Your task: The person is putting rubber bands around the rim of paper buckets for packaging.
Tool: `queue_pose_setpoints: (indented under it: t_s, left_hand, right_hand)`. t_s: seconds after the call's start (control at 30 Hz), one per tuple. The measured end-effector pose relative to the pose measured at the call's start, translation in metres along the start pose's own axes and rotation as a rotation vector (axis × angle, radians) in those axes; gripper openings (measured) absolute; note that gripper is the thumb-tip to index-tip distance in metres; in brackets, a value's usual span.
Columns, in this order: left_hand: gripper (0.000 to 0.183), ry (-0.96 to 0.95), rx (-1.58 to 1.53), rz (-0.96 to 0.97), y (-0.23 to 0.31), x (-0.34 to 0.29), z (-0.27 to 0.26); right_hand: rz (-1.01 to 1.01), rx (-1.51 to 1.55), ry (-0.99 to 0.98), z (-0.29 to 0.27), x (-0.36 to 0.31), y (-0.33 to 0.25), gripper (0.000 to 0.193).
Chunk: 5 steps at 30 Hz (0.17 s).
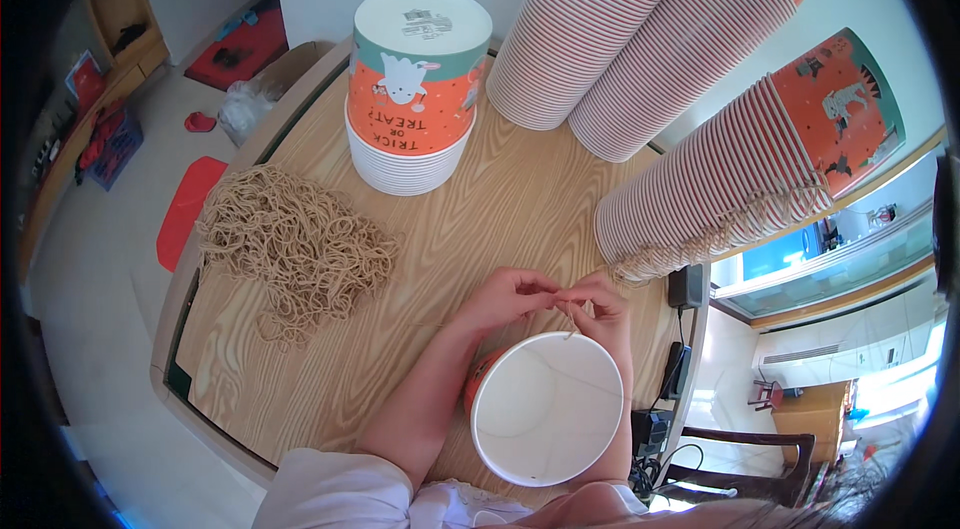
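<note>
A white-lined paper bucket [548, 411] with an orange outside lies tilted in front of me, its mouth facing up toward me. Just beyond its far rim, my left hand [512, 298] and my right hand [602, 309] meet with fingertips pinched together. Between them is a thin piece of tan twine [571, 321] that hangs at the rim, apparently passing through it. Both hands are closed on this twine; its exact path between the fingers is too small to make out. The right forearm is partly hidden behind the bucket.
A tangled heap of twine [300, 249] covers the table's left side. Beyond it stands a short upside-down bucket stack [410, 99]. Tall nested stacks [610, 19] rise at the back, and another stack [720, 169] with twine handles stands right. Black adapters [686, 286] line the right edge.
</note>
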<state>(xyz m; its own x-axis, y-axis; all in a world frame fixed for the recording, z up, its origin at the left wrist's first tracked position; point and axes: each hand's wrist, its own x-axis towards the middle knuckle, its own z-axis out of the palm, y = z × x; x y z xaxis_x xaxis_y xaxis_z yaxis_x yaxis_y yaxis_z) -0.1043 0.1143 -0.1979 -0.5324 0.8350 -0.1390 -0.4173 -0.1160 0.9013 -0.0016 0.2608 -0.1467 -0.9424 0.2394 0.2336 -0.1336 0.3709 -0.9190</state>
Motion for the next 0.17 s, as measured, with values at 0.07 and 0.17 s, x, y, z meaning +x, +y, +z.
queue_pose_setpoints:
  t_s: [0.07, 0.17]
  left_hand:
    - [0.016, -0.01, 0.017, 0.007, -0.001, 0.0, 0.0]
    - [0.019, 0.0, 0.004, 0.008, -0.01, 0.003, -0.003]
  right_hand:
    - [0.008, -0.061, -0.021, 0.002, 0.0, -0.001, 0.025]
    - [0.006, -0.122, -0.006, 0.003, 0.001, 0.0, 0.026]
